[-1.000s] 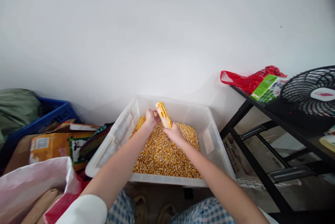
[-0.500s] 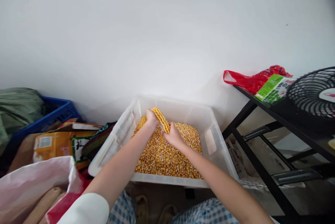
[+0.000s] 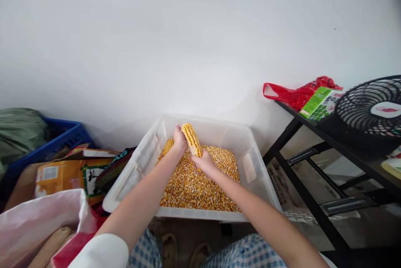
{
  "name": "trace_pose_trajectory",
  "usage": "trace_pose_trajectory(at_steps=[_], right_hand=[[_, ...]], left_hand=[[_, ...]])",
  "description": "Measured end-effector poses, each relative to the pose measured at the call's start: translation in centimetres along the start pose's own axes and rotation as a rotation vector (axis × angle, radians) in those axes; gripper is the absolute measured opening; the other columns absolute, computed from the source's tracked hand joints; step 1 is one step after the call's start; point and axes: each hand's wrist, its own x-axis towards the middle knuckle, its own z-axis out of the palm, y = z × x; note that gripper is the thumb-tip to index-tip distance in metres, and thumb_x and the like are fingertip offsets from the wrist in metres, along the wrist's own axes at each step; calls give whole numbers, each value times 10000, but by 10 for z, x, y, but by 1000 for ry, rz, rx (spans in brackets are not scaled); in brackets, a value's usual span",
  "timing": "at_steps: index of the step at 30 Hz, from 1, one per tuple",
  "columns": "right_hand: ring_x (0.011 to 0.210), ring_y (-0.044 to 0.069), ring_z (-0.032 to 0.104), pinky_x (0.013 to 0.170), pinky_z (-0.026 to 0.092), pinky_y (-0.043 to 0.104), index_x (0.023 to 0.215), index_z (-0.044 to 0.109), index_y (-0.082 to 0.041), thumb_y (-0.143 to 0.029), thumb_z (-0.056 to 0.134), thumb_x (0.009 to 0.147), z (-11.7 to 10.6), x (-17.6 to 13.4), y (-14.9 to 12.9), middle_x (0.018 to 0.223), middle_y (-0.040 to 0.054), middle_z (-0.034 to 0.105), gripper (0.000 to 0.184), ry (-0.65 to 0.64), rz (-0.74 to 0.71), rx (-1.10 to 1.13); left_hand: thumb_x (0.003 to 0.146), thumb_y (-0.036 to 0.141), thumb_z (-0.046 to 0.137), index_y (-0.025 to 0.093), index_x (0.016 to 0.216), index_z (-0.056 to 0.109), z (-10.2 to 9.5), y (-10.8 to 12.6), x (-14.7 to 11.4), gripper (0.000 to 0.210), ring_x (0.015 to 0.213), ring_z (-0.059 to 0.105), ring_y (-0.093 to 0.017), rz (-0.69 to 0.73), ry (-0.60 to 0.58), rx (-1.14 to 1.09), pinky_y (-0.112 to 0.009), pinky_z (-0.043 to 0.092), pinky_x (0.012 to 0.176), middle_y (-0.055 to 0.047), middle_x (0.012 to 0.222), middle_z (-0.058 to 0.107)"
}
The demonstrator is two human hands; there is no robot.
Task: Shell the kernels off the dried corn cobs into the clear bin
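You're holding the corn cob [image 3: 191,139] in both hands over the clear plastic tub [image 3: 250,151] of loose kernels [image 3: 194,184], centre of the frame. Your right hand [image 3: 204,162] is gripping its lower end, fingers wrapped shut; your left hand [image 3: 179,140] is pressing against its upper left side. The cob's long axis is running upper left to lower right, tip pointing up toward the wall.

Above the kernels [image 3: 200,184] I have open air. Bin walls [image 3: 250,163] box me in; shelf frame [image 3: 291,142] blocks right, boxes [image 3: 69,174] crowd left.
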Motion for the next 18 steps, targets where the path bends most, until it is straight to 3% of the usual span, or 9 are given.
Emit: trace_pose_trajectory(at_steps=[4,6,9,12,16,18], right_hand=[[408,83,440,383,357,189,815,499,-165,-327,558,649,-10,6,-4,511,-47,465,239,-139,82,147],[426,88,455,404,359,194,812,514,-159,-358,550,661,-14,10,-3,523,-37,486,252,-71,43,40],[528,119,521,481,370,216,795,540,-153,-383,524,687,-18,14,1,615,12,561,255,131,-37,-323],[672,176,569,567,379,253,852,529,-150,-356,542,679,-15,13,7,744,73,610,269,269,-84,-653],[716,206,582,592,375,270,911,493,-154,-322,568,662,-2,8,11,775,95,620,310,222,-53,-784],[718,199,581,587,371,261,919,483,-162,-321,579,655,2,7,11,781,88,619,323,190,-21,-775]], left_hand=[[832,375,248,168,606,478,-11,1,13,382,440,468,-146,-30,74,144,-273,372,518,-8,458,468],[833,398,233,156,615,517,-12,3,14,432,484,509,-173,-24,71,228,-289,377,537,-42,485,504],[808,486,271,159,635,535,-4,1,8,455,551,546,-200,26,104,343,-303,385,561,-67,545,546],[792,514,293,177,635,500,5,-7,2,425,560,559,-203,-43,98,194,-309,404,560,-53,548,543],[817,438,187,177,641,491,2,-13,2,438,555,578,-212,-188,55,10,-326,434,548,-60,522,534],[810,409,173,168,649,503,-2,-14,3,439,550,581,-217,-188,55,-2,-335,442,541,-68,513,531]])
